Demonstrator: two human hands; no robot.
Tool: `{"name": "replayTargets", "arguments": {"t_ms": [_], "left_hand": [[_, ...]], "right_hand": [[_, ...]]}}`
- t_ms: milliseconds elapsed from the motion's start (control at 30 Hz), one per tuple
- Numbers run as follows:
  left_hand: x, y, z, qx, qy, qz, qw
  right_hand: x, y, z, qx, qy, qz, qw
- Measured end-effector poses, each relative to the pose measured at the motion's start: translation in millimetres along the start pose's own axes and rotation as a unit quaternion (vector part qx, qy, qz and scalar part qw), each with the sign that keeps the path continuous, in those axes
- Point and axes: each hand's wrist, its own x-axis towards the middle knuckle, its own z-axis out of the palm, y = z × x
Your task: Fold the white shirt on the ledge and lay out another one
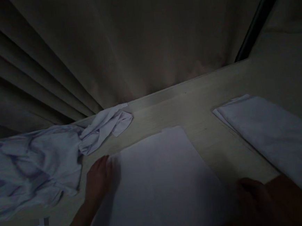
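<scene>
White cloth (156, 182) is lying between the left hand (98, 176), touching its edge, and right hand (255, 195); I cannot tell whether either is gripping.

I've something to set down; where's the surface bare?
Bare surface lies between the flat white cloth and folded white cloth, continuing back to the curtain. The right hand crowds its near end; leftward, a crumpled white cloth lies near the left hand.
</scene>
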Motion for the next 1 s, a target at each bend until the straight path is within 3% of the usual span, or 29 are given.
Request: {"name": "replayTargets", "arguments": {"t_ms": [100,233,333,400,533,633,833,1000], "left_hand": [[-39,-41,12.8,0.037,-0.061,-0.030,0.997],[-51,-41,24.2,0.037,-0.070,-0.054,0.995],[-44,-40,31.1,0.030,-0.052,-0.069,0.996],[-42,-45,38.3,0.021,-0.050,-0.070,0.996],[-44,-60,53.9,0.010,-0.056,-0.065,0.996],[-44,-65,58.1,0.014,-0.053,-0.075,0.996],[-29,-66,47.9,0.014,-0.044,-0.059,0.997],[6,-68,42.2,-0.080,-0.062,0.025,0.995]], "right_hand": [[28,-43,44,-0.050,-0.039,-0.125,0.990],[71,-92,129,-0.144,-0.108,-0.331,0.926],[103,-104,179,-0.275,-0.125,-0.386,0.871],[121,-101,196,-0.349,-0.129,-0.388,0.843],[141,-83,208,-0.416,-0.119,-0.408,0.804],[142,-77,209,-0.427,-0.102,-0.420,0.794],[148,-99,208,-0.388,-0.111,-0.405,0.820],[160,-124,209,-0.298,-0.207,-0.416,0.834]]}}
